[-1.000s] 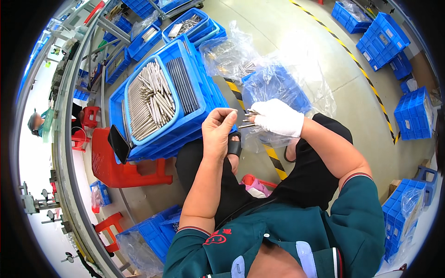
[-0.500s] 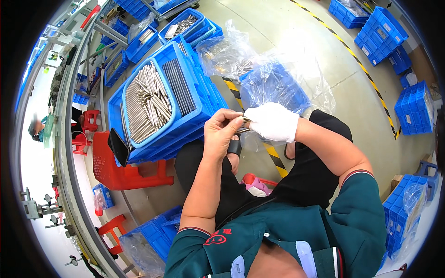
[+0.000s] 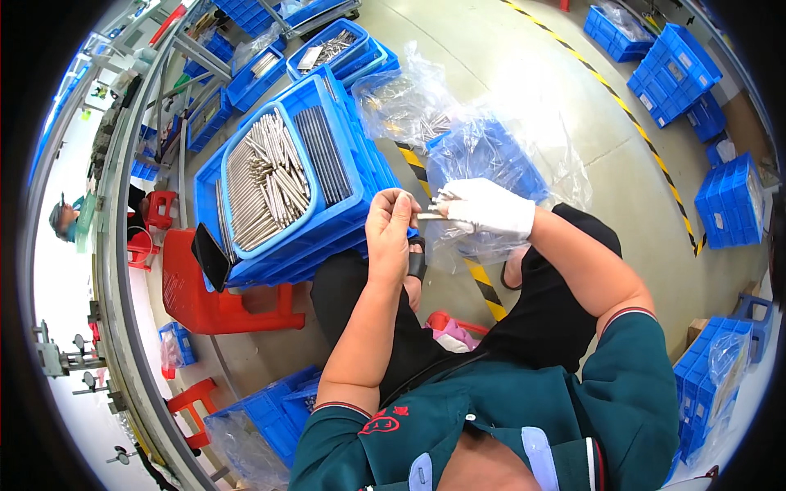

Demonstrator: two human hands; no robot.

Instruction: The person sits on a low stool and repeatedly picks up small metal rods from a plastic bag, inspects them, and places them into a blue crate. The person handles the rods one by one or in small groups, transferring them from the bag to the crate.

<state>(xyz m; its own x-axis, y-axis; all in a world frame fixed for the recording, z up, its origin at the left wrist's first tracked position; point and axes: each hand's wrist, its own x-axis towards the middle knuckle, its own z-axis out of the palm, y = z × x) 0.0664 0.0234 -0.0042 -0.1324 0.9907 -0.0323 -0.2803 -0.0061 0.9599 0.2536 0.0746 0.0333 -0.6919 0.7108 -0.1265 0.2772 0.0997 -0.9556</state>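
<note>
Drawn slightly apart: our bare left hand [image 3: 390, 225] and our white-gloved right hand [image 3: 491, 209] | right grip closed round slim silver metal rods [image 3: 432, 216] | left grip pressed together, contents unclear | rods right of the light-blue plastic tub [image 3: 312, 182], so we have them outside it

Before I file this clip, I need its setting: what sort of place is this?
Probably a factory workshop, judging by the heaped metal rods, the blue crates and the yellow-and-black floor tape.
</note>
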